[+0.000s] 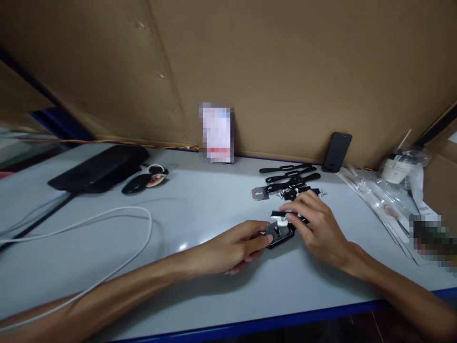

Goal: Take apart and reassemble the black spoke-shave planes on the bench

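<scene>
Left hand: from my remote seat I see the left hand (237,247) with its grip closed, thumb and fingers pinching the left side of a black metal tool with a flat grey angular plate (284,229).
Right hand: the right hand (319,231) has its grip pressed together on a small black bar (280,214); a small white piece (281,221) shows just under it, though I cannot tell whether the two are joined.
Black tool: between the far and near edges of the pale grey tabletop (200,190), right of its middle.
Spare parts: toward the far edge I see slim black handled tools (291,178), a slotted grey metal plate (257,194) and a silver wing screw (323,192).
Far edge: a black phone (336,151) leans on the brown cardboard wall (267,71); a blurred upright screen (218,136) stands farther left.
Right edge: clear plastic packets (378,205) lie near a white cup (398,170).
Left edge: a white cable (148,228) loops nearby, with a flat black case (100,169) beyond.
</scene>
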A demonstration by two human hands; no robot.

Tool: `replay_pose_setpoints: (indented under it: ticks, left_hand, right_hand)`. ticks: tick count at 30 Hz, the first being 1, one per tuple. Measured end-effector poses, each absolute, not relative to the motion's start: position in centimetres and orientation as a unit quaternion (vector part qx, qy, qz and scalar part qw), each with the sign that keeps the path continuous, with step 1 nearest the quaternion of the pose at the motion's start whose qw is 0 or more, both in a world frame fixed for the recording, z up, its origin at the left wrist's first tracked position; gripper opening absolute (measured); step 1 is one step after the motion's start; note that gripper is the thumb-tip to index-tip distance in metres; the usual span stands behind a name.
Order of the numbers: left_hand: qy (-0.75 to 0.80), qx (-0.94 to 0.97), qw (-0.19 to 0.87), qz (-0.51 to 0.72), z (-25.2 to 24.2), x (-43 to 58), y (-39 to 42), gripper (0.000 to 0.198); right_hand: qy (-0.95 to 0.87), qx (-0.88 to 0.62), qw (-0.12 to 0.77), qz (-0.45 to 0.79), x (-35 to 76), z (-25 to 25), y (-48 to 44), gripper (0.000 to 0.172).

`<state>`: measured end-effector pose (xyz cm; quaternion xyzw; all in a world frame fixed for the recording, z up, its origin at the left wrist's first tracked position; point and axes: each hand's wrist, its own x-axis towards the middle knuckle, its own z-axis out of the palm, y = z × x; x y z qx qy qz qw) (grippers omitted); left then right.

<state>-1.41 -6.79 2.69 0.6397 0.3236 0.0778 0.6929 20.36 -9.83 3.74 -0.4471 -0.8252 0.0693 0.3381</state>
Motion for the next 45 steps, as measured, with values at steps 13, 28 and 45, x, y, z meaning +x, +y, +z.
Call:
replay_pose_setpoints:
  ticks: [13,28,45]
  left_hand:
    - [0.333,0.636,0.691,0.076,2.6,-1.5,-6.7,0.044]
    - [0.371,0.637,0.671,0.082,1.9,-1.5,-6.7,0.06]
    - [0.358,0.634,0.683,0.058,2.9,-1.4,-6.8,0.047]
  right_hand:
    - [-0.614,-0.462,0.421,0.482,21.0,6.4,-10.1,0.022]
    - [-0.764,-0.444,0.432,0.181,20.5,5.3,-10.7,0.029]
    - [-0.867,-0.361,0.314,0.136,20.0,3.6,-10.1,0.021]
